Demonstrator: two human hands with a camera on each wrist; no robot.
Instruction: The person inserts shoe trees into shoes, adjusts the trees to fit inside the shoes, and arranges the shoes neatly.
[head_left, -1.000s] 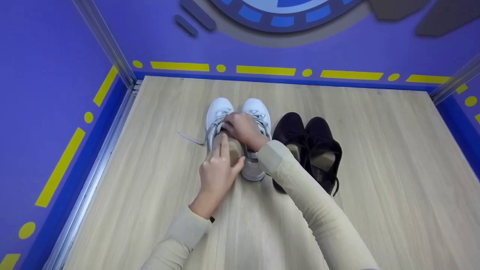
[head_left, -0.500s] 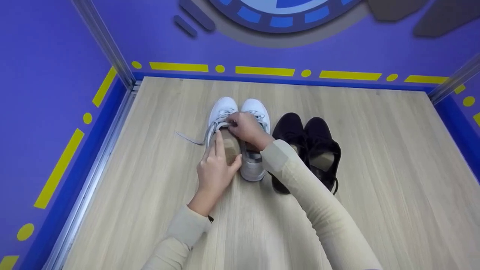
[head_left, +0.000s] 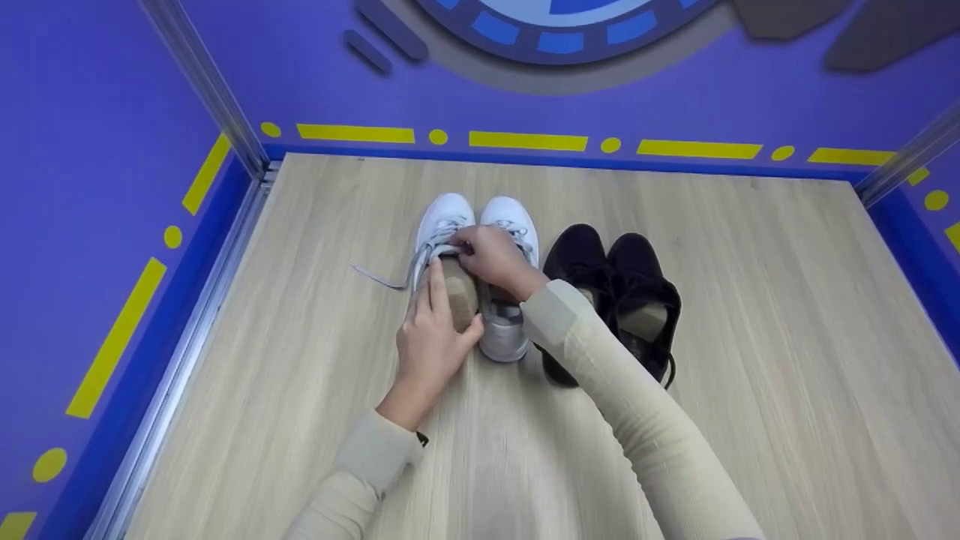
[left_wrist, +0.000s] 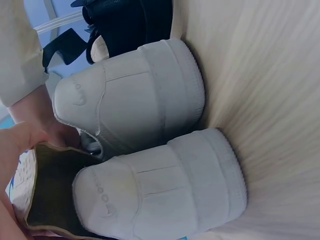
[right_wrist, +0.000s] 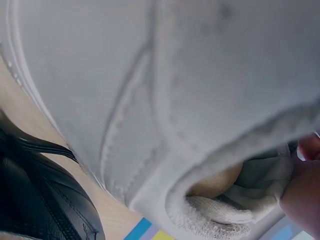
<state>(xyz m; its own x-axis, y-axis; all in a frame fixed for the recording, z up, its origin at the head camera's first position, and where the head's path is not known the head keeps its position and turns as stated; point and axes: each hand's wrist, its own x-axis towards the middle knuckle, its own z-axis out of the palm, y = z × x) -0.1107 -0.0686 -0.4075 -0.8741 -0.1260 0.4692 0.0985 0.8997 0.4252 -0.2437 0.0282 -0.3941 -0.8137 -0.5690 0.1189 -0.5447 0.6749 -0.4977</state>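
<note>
A pair of white sneakers stands side by side, toes away from me. My right hand (head_left: pixel 491 255) reaches over the right sneaker (head_left: pixel 504 341) and pinches the pale shoelace (head_left: pixel 448 249) at the throat of the left sneaker (head_left: pixel 448 210). Along the left sneaker's opening lies my left hand (head_left: pixel 431 337), index finger straight up its outer side and thumb spread toward the heel. Inside that opening a tan surface (head_left: pixel 459 292) shows. The left wrist view has both white heels (left_wrist: pixel 165 190), with left-hand fingers (left_wrist: pixel 17 142) at the tan-lined edge.
To the right stand two black shoes, the nearer one (head_left: pixel 576 251) beside the right sneaker and the other (head_left: pixel 636 255) beyond it, with tan pieces inside. One loose lace end (head_left: pixel 379 277) trails left on the wood-look floor (head_left: pixel 787 337). Blue-purple walls (head_left: pixel 525 105) enclose three sides.
The left sneaker has shifted slightly right. My left hand has moved a little left along the opening, and my right hand has drawn slightly right with the lace.
</note>
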